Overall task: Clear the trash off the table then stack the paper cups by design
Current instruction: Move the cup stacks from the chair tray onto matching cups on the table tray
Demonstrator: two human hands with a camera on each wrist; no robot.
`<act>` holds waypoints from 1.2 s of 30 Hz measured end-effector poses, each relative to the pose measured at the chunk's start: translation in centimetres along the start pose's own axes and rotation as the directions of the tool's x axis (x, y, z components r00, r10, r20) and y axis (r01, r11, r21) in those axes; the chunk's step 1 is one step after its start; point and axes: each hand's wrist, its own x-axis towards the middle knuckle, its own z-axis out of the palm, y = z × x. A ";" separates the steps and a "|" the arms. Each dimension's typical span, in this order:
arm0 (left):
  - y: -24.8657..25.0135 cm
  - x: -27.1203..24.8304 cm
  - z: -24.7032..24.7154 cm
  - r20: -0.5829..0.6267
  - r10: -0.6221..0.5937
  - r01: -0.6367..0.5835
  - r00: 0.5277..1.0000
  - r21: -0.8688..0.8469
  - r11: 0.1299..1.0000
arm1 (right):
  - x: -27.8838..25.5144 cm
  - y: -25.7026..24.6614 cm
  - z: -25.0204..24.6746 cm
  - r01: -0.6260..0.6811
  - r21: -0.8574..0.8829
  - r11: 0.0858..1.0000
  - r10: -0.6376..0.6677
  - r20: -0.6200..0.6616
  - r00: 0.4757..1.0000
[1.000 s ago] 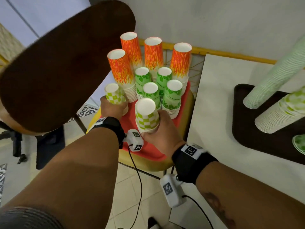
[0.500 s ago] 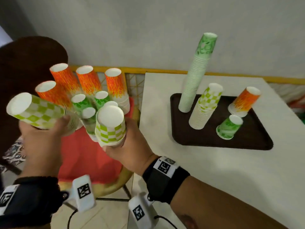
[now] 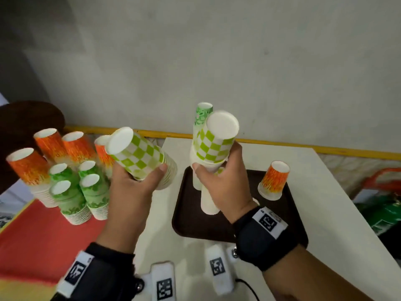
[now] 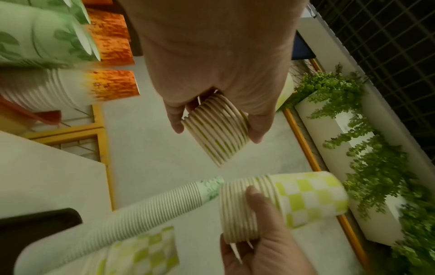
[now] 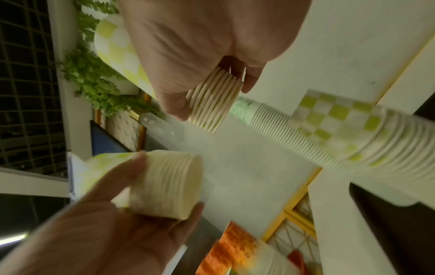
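Head view: two short stacks of green-checked paper cups are held up, bottoms toward the camera. One checked stack (image 3: 141, 156) is gripped by the left hand (image 3: 135, 187), tilted to the left, above the gap between a red-covered stool (image 3: 43, 231) and the white surface (image 3: 336, 213). The other checked stack (image 3: 214, 142) is gripped by the right hand (image 3: 225, 187), nearly upright, above the dark tray (image 3: 288, 216) on the surface. Each grip is closed round its stack near the rims, with thumb on one side and fingers on the other.

On the tray, a tall leaf-patterned green stack (image 3: 201, 118) is seen behind the right hand's cups, and a white stack (image 3: 207, 200) is partly hidden below that hand. An orange flame-patterned cup (image 3: 274, 180) is set upside down at the tray's far right. On the stool, stacks of orange cups (image 3: 28, 168) and green leaf cups (image 3: 65, 198) are grouped, bottoms up.

From the left wrist, the ribbed rims of the held stack (image 4: 216, 128) are shown between thumb and fingers. From the right wrist, the same is shown of its stack (image 5: 212, 104).
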 end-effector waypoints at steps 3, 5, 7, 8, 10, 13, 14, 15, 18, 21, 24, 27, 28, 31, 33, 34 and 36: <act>1.6 -0.3 3.1 -0.020 0.013 -0.013 1.000 0.008 1.000 | 2.4 2.8 -1.6 -0.080 -0.106 0.991 0.079 -0.014 0.997; 2.8 0.1 4.5 -0.030 0.036 -0.035 0.999 0.020 0.999 | 3.2 4.8 -1.6 -0.138 -0.169 0.976 0.138 -0.014 0.990; 4.1 0.8 5.7 -0.033 0.067 -0.067 0.997 -0.005 0.998 | 3.4 6.4 -1.3 -0.189 -0.193 0.963 0.196 0.018 0.980; 4.7 1.4 6.2 -0.030 0.088 -0.089 0.996 -0.029 0.996 | 3.4 7.0 -1.0 -0.205 -0.209 0.956 0.219 0.042 0.975; 5.7 2.8 7.4 -0.003 0.122 -0.122 0.992 -0.056 0.991 | 3.3 8.2 -0.4 -0.234 -0.250 0.940 0.262 0.084 0.961; 6.3 5.0 9.5 0.053 0.156 -0.156 0.986 -0.012 0.988 | 2.3 10.2 0.3 -0.311 -0.309 0.899 0.361 0.116 0.925; 6.2 5.6 10.2 0.069 0.156 -0.157 0.985 0.008 0.988 | 1.9 10.8 0.3 -0.340 -0.314 0.887 0.391 0.114 0.913; 6.1 6.0 10.9 0.086 0.152 -0.156 0.985 0.040 0.987 | 1.5 11.2 0.2 -0.364 -0.310 0.878 0.412 0.103 0.905; 4.4 6.5 12.8 0.152 0.124 -0.146 0.980 0.142 0.979 | 1.3 11.4 0.0 -0.383 -0.337 0.860 0.436 0.095 0.895; 1.9 6.9 14.1 0.213 0.039 -0.098 0.976 0.277 0.956 | 1.4 11.3 0.2 -0.382 -0.379 0.843 0.445 0.092 0.891; -1.7 6.8 14.5 0.277 -0.088 -0.040 0.957 0.425 0.904 | 1.2 11.4 0.3 -0.383 -0.381 0.841 0.440 0.073 0.895; -5.4 5.7 14.1 0.288 -0.198 0.024 0.937 0.512 0.859 | 1.2 11.4 0.4 -0.415 -0.368 0.832 0.470 0.069 0.880; -6.2 5.3 13.9 0.272 -0.206 0.040 0.940 0.513 0.857 | 1.2 11.3 0.5 -0.412 -0.366 0.834 0.469 0.078 0.880; -6.8 5.0 13.9 0.260 -0.203 0.054 0.944 0.487 0.872 | 1.1 11.2 0.4 -0.410 -0.378 0.830 0.467 0.072 0.881; -6.8 5.1 13.9 0.260 -0.211 0.069 0.942 0.465 0.882 | 1.1 11.3 0.3 -0.415 -0.382 0.826 0.473 0.067 0.879; -6.8 5.1 13.8 0.264 -0.218 0.076 0.940 0.460 0.885 | 1.2 11.2 0.3 -0.418 -0.376 0.827 0.474 0.066 0.878; -6.6 4.8 13.5 0.289 -0.256 0.091 0.923 0.483 0.871 | 1.3 11.2 0.3 -0.412 -0.364 0.835 0.465 0.067 0.883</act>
